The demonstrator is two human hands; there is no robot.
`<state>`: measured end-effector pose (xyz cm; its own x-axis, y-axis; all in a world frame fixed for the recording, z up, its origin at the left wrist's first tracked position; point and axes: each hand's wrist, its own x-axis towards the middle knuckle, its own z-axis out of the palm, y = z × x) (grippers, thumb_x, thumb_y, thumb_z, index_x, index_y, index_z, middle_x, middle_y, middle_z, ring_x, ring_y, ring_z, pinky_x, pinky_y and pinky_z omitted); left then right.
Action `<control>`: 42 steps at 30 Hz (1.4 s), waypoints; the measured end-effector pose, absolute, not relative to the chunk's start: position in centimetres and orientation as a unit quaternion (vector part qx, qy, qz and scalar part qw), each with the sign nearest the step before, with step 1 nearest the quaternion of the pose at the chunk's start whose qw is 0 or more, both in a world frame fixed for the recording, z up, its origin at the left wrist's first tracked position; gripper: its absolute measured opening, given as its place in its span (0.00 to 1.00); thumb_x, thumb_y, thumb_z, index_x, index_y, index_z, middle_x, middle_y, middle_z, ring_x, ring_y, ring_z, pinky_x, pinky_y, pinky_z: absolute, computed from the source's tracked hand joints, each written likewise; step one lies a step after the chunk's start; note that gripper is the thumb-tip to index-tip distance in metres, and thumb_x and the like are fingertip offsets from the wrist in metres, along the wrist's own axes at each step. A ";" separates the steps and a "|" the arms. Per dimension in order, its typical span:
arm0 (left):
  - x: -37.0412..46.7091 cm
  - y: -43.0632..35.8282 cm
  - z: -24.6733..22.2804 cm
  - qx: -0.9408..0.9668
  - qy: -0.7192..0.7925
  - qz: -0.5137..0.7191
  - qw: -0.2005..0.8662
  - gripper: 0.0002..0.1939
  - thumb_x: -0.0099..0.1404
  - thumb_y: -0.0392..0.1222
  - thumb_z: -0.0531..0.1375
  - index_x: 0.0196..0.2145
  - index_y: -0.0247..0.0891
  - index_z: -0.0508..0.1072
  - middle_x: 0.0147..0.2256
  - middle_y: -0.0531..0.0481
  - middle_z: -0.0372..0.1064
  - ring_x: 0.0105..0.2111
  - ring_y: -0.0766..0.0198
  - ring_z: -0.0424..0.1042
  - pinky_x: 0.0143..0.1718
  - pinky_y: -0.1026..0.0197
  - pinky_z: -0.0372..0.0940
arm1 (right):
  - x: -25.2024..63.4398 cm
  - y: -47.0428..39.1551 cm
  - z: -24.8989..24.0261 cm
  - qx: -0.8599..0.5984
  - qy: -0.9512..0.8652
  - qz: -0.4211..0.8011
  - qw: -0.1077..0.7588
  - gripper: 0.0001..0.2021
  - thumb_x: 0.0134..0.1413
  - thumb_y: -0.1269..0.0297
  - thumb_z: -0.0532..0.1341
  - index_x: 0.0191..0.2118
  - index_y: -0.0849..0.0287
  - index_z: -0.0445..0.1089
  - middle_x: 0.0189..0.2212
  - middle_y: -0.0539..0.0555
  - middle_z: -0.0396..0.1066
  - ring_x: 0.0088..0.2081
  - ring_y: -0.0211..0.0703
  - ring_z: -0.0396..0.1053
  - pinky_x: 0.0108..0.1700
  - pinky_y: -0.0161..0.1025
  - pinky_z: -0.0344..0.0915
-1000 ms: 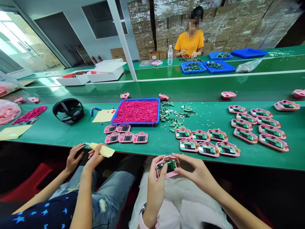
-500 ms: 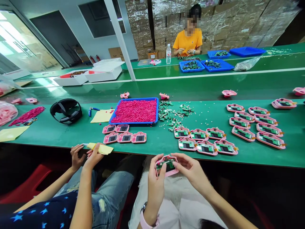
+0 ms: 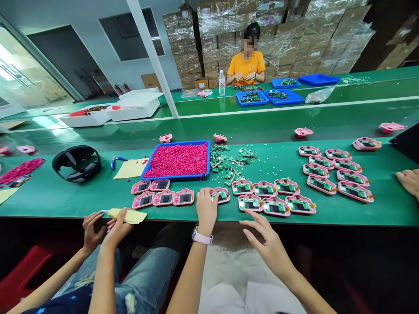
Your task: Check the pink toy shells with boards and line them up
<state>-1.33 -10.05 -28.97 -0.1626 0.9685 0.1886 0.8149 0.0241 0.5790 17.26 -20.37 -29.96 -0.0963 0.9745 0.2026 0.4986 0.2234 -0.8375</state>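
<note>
My left hand [image 3: 207, 209], with a pink-strapped watch on its wrist, has its fingers closed on the left end of a pink plastic casing [image 3: 221, 195]. That casing lies on the green table with a green circuit board inside, and my fingers cover part of it. My right hand [image 3: 264, 235] hovers over the table's front edge with fingers apart, holding nothing. Closest to it is the front row of pink casings with boards, including one casing [image 3: 250, 203]. Left of my left hand lie several pink casings showing dark square screens, among them a casing [image 3: 183, 197].
A blue tray [image 3: 142, 174] of small magenta pieces stands behind, beside loose green circuit boards [image 3: 218, 159]. More filled casings [image 3: 355, 192] lie at right, near another person's hand [image 3: 409, 181]. At left, a co-worker's hands [image 3: 114, 226] hold a yellow-wrapped item; a black headset [image 3: 77, 163] lies beyond.
The casing with its board has gone from both hands above my lap to the table, under my left hand. My right hand has let go. Another person's hand has appeared at right.
</note>
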 end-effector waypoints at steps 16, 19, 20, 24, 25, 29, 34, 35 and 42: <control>-12.3 -13.5 -30.3 0.575 0.772 0.265 -0.056 0.29 0.66 0.56 0.53 0.58 0.36 0.68 0.60 0.34 0.63 0.58 0.39 0.60 0.54 0.36 0.60 | 16.9 -2.7 -26.8 -0.640 -0.755 0.070 0.123 0.13 0.63 0.59 0.57 0.45 0.61 0.74 0.47 0.65 0.73 0.52 0.58 0.65 0.51 0.51 0.65; -14.4 -13.3 -31.4 0.620 0.749 0.229 -0.050 0.36 0.65 0.61 0.53 0.63 0.35 0.61 0.64 0.32 0.58 0.62 0.39 0.55 0.57 0.36 0.57 | 16.6 -1.2 -26.9 -0.662 -0.740 0.072 0.098 0.12 0.59 0.57 0.62 0.41 0.62 0.74 0.43 0.65 0.75 0.50 0.61 0.67 0.48 0.53 0.64; -14.9 -13.1 -31.5 0.636 0.738 0.218 -0.049 0.38 0.64 0.62 0.53 0.64 0.35 0.59 0.64 0.33 0.57 0.63 0.39 0.54 0.58 0.36 0.56 | 16.5 -1.0 -27.1 -0.667 -0.736 0.075 0.091 0.12 0.57 0.57 0.63 0.41 0.61 0.74 0.42 0.64 0.75 0.49 0.60 0.68 0.48 0.53 0.64; -15.8 -12.2 -31.2 0.682 0.706 0.187 -0.027 0.40 0.64 0.64 0.50 0.65 0.35 0.57 0.63 0.36 0.60 0.65 0.41 0.52 0.61 0.38 0.52 | 16.2 -0.6 -27.3 -0.675 -0.729 0.078 0.087 0.12 0.60 0.57 0.60 0.44 0.59 0.73 0.46 0.62 0.74 0.50 0.56 0.68 0.48 0.50 0.64; -15.9 -12.0 -31.1 0.689 0.701 0.183 -0.022 0.40 0.64 0.65 0.51 0.65 0.35 0.57 0.63 0.37 0.61 0.65 0.41 0.52 0.61 0.38 0.52 | 16.2 -0.5 -27.3 -0.673 -0.730 0.079 0.090 0.12 0.62 0.58 0.58 0.45 0.58 0.73 0.47 0.61 0.73 0.51 0.55 0.68 0.48 0.48 0.64; -16.2 -11.8 -31.0 0.693 0.696 0.186 -0.026 0.37 0.64 0.62 0.52 0.63 0.37 0.61 0.59 0.37 0.66 0.63 0.42 0.56 0.60 0.39 0.53 | 15.7 0.9 -27.4 -0.659 -0.740 0.087 0.099 0.12 0.66 0.61 0.54 0.44 0.57 0.75 0.47 0.59 0.74 0.52 0.51 0.68 0.48 0.41 0.65; -15.9 -12.6 -31.1 0.708 0.677 0.196 -0.050 0.29 0.65 0.57 0.55 0.59 0.41 0.68 0.55 0.39 0.71 0.58 0.45 0.64 0.57 0.45 0.56 | 15.6 2.8 -27.9 -0.650 -0.745 0.101 0.106 0.14 0.66 0.65 0.53 0.49 0.58 0.74 0.48 0.59 0.75 0.50 0.47 0.70 0.45 0.37 0.65; -15.7 -12.8 -31.0 0.713 0.672 0.195 -0.052 0.27 0.65 0.56 0.56 0.58 0.42 0.69 0.54 0.40 0.72 0.57 0.46 0.65 0.57 0.45 0.56 | 15.6 3.1 -27.9 -0.648 -0.747 0.105 0.106 0.13 0.66 0.65 0.54 0.48 0.57 0.75 0.48 0.58 0.75 0.49 0.46 0.71 0.44 0.36 0.65; -15.1 -14.3 -30.3 0.722 0.666 0.185 -0.034 0.23 0.63 0.52 0.60 0.55 0.44 0.72 0.50 0.43 0.74 0.55 0.48 0.67 0.55 0.47 0.58 | 16.1 4.1 -28.1 -0.647 -0.748 0.107 0.107 0.10 0.61 0.67 0.58 0.39 0.59 0.78 0.40 0.57 0.79 0.42 0.46 0.74 0.39 0.34 0.64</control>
